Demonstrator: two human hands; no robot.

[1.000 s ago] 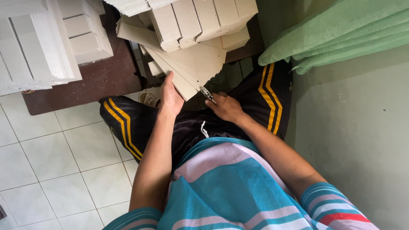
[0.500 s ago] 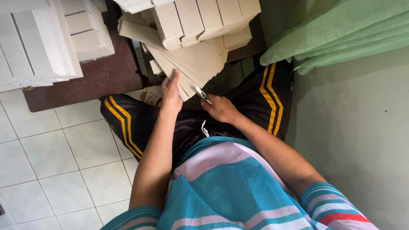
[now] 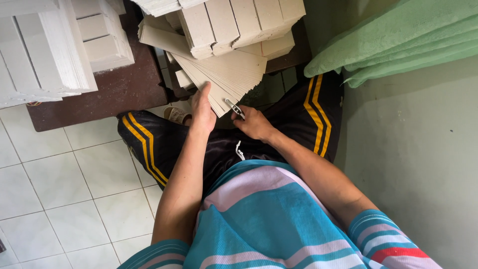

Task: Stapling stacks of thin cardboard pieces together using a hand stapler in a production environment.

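— Cardboard everywhere up top, isn't it? What's stacked where?

— Thick bundles of grey-brown cardboard strips [image 3: 239, 22] sit at the top centre, ends toward us. Beneath them, a fanned sheaf of tan cardboard sheets [image 3: 229, 77] slopes down toward the lap. At the upper left stand white stacks [image 3: 42, 50] (foam or board, I cannot tell which) on a dark brown table [image 3: 119, 92]. A folded green cloth [image 3: 398, 42] lies at the upper right, against the grey wall.

— And the hands?

— The left hand [image 3: 203, 107] rests against the lower left edge of the fanned sheets, fingers straight and together, thumb up along the edge; it is open, pressing rather than gripping. The right hand [image 3: 254, 122] is curled closed around a small metal tool [image 3: 235, 108], whose shiny tip touches the lower corner of the sheaf.

— What kind of tool?

— Too small to say; a slim silver thing. Both hands meet just above the black trousers with yellow stripes [image 3: 149, 144], over a white tiled floor [image 3: 59, 189].
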